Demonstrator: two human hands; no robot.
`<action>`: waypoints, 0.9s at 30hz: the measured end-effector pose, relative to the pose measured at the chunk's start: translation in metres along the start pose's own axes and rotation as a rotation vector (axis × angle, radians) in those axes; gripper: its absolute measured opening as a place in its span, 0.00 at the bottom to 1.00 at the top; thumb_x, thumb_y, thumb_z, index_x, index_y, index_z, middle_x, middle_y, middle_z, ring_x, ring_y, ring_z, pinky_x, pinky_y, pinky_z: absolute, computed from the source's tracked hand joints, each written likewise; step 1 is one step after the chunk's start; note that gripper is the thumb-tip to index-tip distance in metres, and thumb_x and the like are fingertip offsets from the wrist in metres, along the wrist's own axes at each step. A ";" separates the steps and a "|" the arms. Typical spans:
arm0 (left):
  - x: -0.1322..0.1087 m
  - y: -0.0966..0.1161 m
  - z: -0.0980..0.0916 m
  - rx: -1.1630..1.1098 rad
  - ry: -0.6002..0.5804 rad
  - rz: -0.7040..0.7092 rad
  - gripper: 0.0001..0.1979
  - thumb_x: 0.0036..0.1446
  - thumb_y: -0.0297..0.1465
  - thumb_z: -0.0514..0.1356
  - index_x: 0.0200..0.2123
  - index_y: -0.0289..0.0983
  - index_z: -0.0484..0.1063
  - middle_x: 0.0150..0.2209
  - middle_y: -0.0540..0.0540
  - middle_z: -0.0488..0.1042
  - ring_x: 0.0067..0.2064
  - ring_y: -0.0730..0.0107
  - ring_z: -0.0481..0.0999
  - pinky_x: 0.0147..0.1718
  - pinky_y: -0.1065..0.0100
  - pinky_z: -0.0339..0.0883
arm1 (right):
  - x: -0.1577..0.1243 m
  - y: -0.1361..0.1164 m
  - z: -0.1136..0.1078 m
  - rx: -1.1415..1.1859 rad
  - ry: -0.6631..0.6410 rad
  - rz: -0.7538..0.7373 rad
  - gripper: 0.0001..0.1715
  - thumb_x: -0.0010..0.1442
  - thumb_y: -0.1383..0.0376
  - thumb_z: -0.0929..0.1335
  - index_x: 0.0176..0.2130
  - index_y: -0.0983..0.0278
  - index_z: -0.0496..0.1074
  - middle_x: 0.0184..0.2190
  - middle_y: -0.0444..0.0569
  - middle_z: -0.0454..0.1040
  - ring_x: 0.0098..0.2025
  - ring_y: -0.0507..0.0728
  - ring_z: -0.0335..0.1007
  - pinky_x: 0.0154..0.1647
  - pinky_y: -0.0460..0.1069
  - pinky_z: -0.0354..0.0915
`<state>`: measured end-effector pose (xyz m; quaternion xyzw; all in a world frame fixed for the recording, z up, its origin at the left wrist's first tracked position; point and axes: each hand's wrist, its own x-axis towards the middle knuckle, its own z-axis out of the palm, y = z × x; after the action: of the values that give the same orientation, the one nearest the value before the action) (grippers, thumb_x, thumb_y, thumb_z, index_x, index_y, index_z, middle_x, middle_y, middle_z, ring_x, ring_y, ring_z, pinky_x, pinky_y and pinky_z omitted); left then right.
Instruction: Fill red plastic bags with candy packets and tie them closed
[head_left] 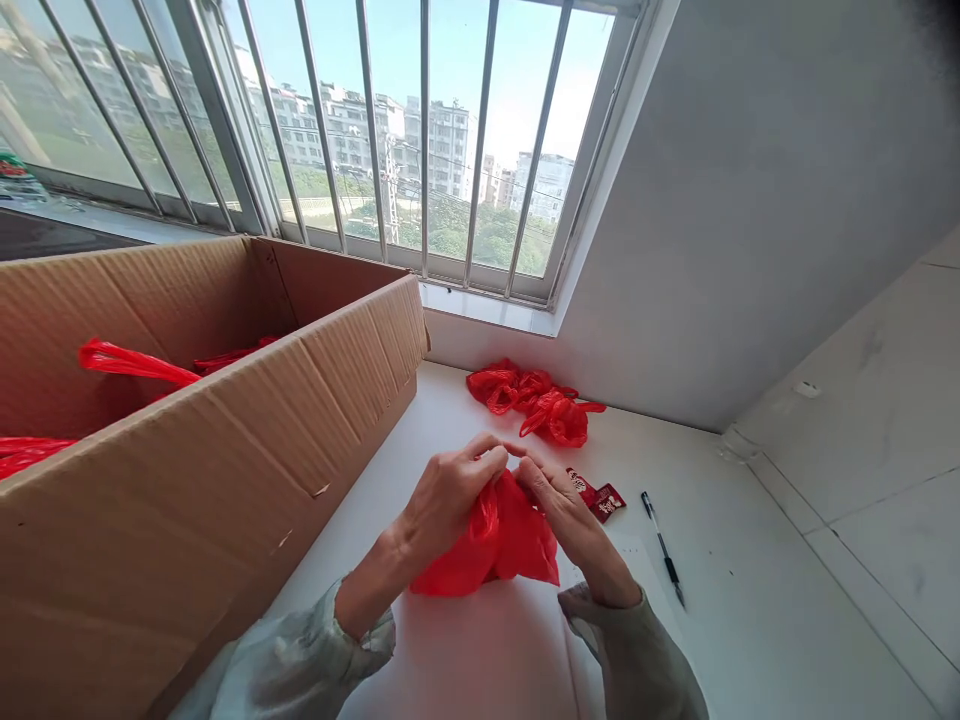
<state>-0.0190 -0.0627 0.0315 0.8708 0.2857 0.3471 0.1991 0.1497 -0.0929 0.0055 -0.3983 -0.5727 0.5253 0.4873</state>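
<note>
A red plastic bag (pixel 517 530) stands on the white table in front of me, with something inside that I cannot make out. My left hand (pixel 457 490) is closed on the gathered top of the bag from the left. From the right, my right hand (pixel 555 500) pinches the bag's upper edge, its fingertips close to those of my left hand. Just beyond the right hand lie small dark red packets (pixel 600 497), partly hidden by it.
A large cardboard box (pixel 322 410) with red bags (pixel 142 365) inside stands at left. Several knotted red bags (pixel 555 412) lie by the wall. A pen (pixel 664 550) rests on the table (pixel 750 600) at right. Behind is a barred window (pixel 450 150).
</note>
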 end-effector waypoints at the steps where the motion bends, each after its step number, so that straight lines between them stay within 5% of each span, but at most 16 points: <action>1: -0.001 -0.002 0.004 0.067 0.020 0.031 0.08 0.55 0.21 0.46 0.26 0.37 0.55 0.32 0.50 0.62 0.25 0.78 0.54 0.24 0.72 0.49 | 0.000 0.002 0.001 0.035 -0.008 0.018 0.22 0.64 0.52 0.62 0.53 0.58 0.68 0.35 0.45 0.72 0.34 0.51 0.67 0.34 0.45 0.64; 5: -0.003 -0.007 0.010 0.115 0.005 0.105 0.10 0.58 0.19 0.43 0.28 0.37 0.56 0.41 0.47 0.64 0.26 0.79 0.56 0.23 0.72 0.51 | 0.002 0.009 -0.002 0.025 -0.145 -0.013 0.17 0.61 0.58 0.66 0.48 0.60 0.72 0.34 0.45 0.73 0.30 0.51 0.66 0.30 0.45 0.63; 11: -0.011 0.002 -0.006 -0.176 -0.220 0.054 0.07 0.60 0.24 0.47 0.29 0.38 0.55 0.40 0.46 0.62 0.31 0.75 0.62 0.30 0.70 0.60 | -0.002 0.001 -0.007 -0.716 0.182 -0.372 0.10 0.61 0.72 0.62 0.36 0.63 0.72 0.33 0.46 0.74 0.35 0.53 0.67 0.37 0.47 0.60; 15: -0.019 0.006 -0.008 -0.324 0.009 -0.042 0.10 0.66 0.33 0.42 0.31 0.39 0.55 0.40 0.46 0.63 0.39 0.69 0.66 0.38 0.66 0.63 | -0.009 -0.010 -0.001 -1.148 0.271 -0.656 0.12 0.59 0.75 0.60 0.33 0.64 0.69 0.28 0.46 0.70 0.30 0.52 0.61 0.31 0.47 0.54; 19: -0.033 -0.001 -0.019 0.047 0.218 0.056 0.10 0.65 0.30 0.42 0.32 0.39 0.58 0.34 0.47 0.67 0.36 0.66 0.65 0.38 0.62 0.58 | -0.020 -0.013 -0.012 -1.372 0.298 -0.828 0.13 0.57 0.78 0.61 0.29 0.64 0.67 0.21 0.43 0.65 0.25 0.51 0.54 0.27 0.47 0.49; 23: -0.066 -0.018 -0.035 0.465 0.203 0.044 0.13 0.63 0.26 0.46 0.24 0.38 0.56 0.21 0.52 0.62 0.28 0.68 0.59 0.35 0.62 0.52 | -0.036 0.015 -0.051 -1.457 0.244 -0.746 0.12 0.59 0.77 0.61 0.30 0.64 0.68 0.21 0.43 0.66 0.26 0.51 0.56 0.28 0.47 0.51; 27: -0.098 -0.037 -0.032 0.446 0.123 -0.145 0.18 0.63 0.29 0.46 0.20 0.37 0.55 0.18 0.52 0.58 0.24 0.70 0.54 0.30 0.66 0.51 | -0.053 0.063 -0.084 -1.401 0.131 -0.487 0.14 0.61 0.75 0.59 0.31 0.63 0.69 0.22 0.44 0.68 0.26 0.52 0.61 0.27 0.47 0.53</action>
<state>-0.1138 -0.0921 -0.0154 0.8477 0.4285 0.3125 0.0084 0.2394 -0.1182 -0.0667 -0.5081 -0.8152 -0.1105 0.2550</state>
